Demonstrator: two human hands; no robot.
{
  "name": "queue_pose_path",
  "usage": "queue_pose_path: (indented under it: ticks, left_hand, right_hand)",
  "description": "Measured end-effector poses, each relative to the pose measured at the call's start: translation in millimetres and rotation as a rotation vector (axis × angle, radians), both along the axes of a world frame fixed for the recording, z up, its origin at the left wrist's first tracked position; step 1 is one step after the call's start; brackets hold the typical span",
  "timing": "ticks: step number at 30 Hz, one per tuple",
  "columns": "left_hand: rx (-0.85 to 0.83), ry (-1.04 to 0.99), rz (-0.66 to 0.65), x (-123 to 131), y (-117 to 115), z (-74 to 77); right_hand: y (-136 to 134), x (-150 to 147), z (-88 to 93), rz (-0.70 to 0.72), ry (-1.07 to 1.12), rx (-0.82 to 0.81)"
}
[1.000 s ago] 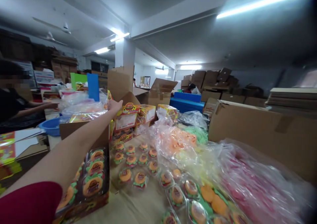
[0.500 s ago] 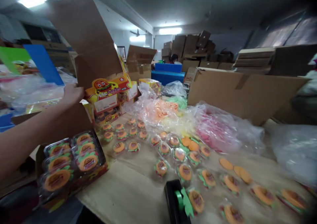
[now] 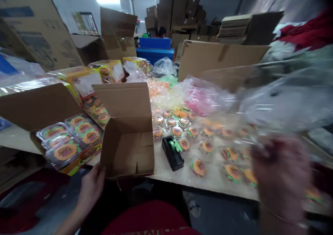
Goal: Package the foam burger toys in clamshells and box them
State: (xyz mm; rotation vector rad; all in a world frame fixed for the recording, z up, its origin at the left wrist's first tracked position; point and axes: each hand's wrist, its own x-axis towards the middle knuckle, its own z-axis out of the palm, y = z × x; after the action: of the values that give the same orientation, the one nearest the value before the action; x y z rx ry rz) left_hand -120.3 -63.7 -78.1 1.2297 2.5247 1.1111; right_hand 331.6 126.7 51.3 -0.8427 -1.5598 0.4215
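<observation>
My left hand (image 3: pixel 93 183) grips the lower left edge of an open brown cardboard box (image 3: pixel 130 148), whose inside faces me and holds nothing visible. My right hand (image 3: pixel 281 165), smeared by motion, is at the right over the table, with a clear plastic bag (image 3: pixel 281 99) at its fingers. Left of the brown box stands an open display box (image 3: pixel 91 153) with clear packs of toy burgers (image 3: pixel 66 151) in two rows. A black tape dispenser (image 3: pixel 173 153) sits right of the brown box. Several wrapped burgers (image 3: pixel 199 167) lie across the table.
Bags of pink pieces (image 3: pixel 197 98) and pale yellow pieces (image 3: pixel 169 99) lie behind the burgers. A large carton (image 3: pixel 221 58) stands behind them. Yellow printed boxes (image 3: pixel 85 82) are at the back left. The table's front edge (image 3: pixel 208 190) runs near my body.
The view has turned down and right. My left hand has come from the display boxes at the left to the brown box, now in front of me. My right hand has come into view.
</observation>
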Motion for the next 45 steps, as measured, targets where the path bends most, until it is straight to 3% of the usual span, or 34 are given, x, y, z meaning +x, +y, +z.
queue_pose_path:
  ticks: [3, 6, 9, 12, 15, 21, 23, 25, 28, 30, 33, 36, 38, 40, 42, 43, 45]
  left_hand:
    - [-0.081, 0.066, -0.016, 10.4, -2.3, -2.6]
    - [0.0, 0.196, -0.027, 19.6, -3.9, 19.3]
    - [0.145, 0.17, -0.106, 28.9, -3.6, 55.6]
    - [0.255, -0.082, -0.258, 39.1, 5.2, 88.2]
    - [0.351, -0.296, -0.329, 49.6, 20.0, 103.3]
    - [0.323, -0.775, -0.341, 62.7, 43.8, 94.4]
    - [0.401, -0.824, -0.279, 59.6, 45.5, 93.5]
    - [0.444, -0.807, -0.305, 54.2, 42.3, 95.4]
    - [0.335, -0.815, -0.4, 51.5, 31.4, 95.3]
    - [0.372, -0.868, -0.271, 57.7, 24.1, 88.5]
    - [0.595, -0.916, 0.022, 74.5, 15.4, 70.8]
    - [0.618, -0.833, 0.076, 83.9, 2.3, 57.3]
    - [0.522, -0.675, 0.027, 77.7, -11.0, 55.1]
    - [0.44, -0.397, -0.004, 61.4, -23.9, 56.2]
    - [0.397, -0.139, -0.004, 41.4, -30.3, 56.1]
    - [0.382, -0.097, -0.012, 32.8, -30.0, 54.3]
    - [0.335, -0.247, -0.078, 22.8, -22.8, 47.3]
  right_hand:
    - [-6.7, -42.5, 8.1, 0.467, 0.574, -0.404]
    - [-12.8, -81.0, 0.7, 0.744, 0.858, -0.687]
    - [-23.0, -100.8, -16.3, 0.864, 0.966, -0.845]
    - [-31.2, -110.5, -34.8, 0.904, 1.0, -0.929]
    - [-35.0, -119.0, -49.4, 0.914, 1.013, -0.971]
    - [-44.7, -127.4, -68.4, 0.892, 1.036, -1.0]
    - [-46.6, -124.2, -72.3, 0.9, 1.002, -1.056]
    - [-45.1, -120.0, -73.6, 0.924, 0.919, -1.128]
    - [-39.1, -119.5, -70.0, 0.934, 0.848, -1.169]
    - [-39.2, -127.5, -65.8, 0.899, 0.894, -1.075]
    - [-56.5, -150.4, -61.7, 0.898, 0.878, -0.858]
    - [-84.6, -171.5, -61.2, 0.883, 0.689, -0.752]
    - [-93.4, -176.6, -59.6, 0.767, 0.615, -0.724]
    - [-87.8, -175.4, -55.7, 0.649, 0.562, -0.736]
    - [-72.2, -174.2, -52.0, 0.642, 0.435, -0.805]
    - [-63.5, -176.1, -51.3, 0.671, 0.352, -0.845]
    - [-49.4, -187.4, -53.4, 0.727, 0.189, -0.893]
